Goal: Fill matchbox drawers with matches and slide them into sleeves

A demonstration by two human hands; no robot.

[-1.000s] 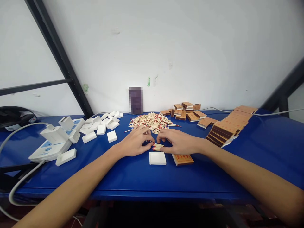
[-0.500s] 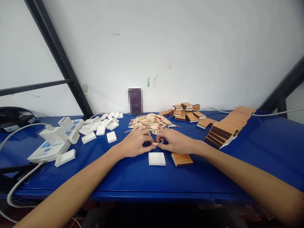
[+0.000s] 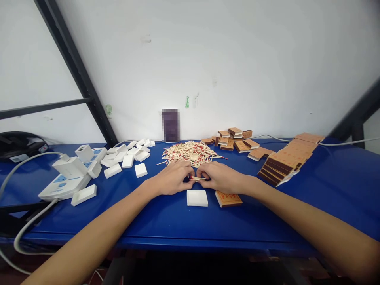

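Note:
A small bunch of matches (image 3: 197, 179) lies crosswise between my two hands, its red heads toward the left. My left hand (image 3: 175, 177) pinches the bunch at the head end. At the other end my right hand (image 3: 218, 176) has its fingers closed on the sticks. Just beyond both hands spreads a large heap of loose matches (image 3: 191, 152). Nearer to me a white matchbox tray (image 3: 197, 198) rests on the blue table (image 3: 166, 221). To its right, partly under my right wrist, sits an orange-brown matchbox (image 3: 229, 198).
Several white trays (image 3: 127, 161) lie scattered at the left, beside a white power strip (image 3: 63, 186) with plugs and cables. Brown matchboxes (image 3: 227, 142) are piled at the back right. A slanting row of matchbox sleeves (image 3: 292, 154) stands farther right. A pixelated dark rectangle (image 3: 170, 126) is against the wall.
Both hands stay together on the matches, with slight finger movement; the bunch is a little more visible between them. The whole view has shifted slightly.

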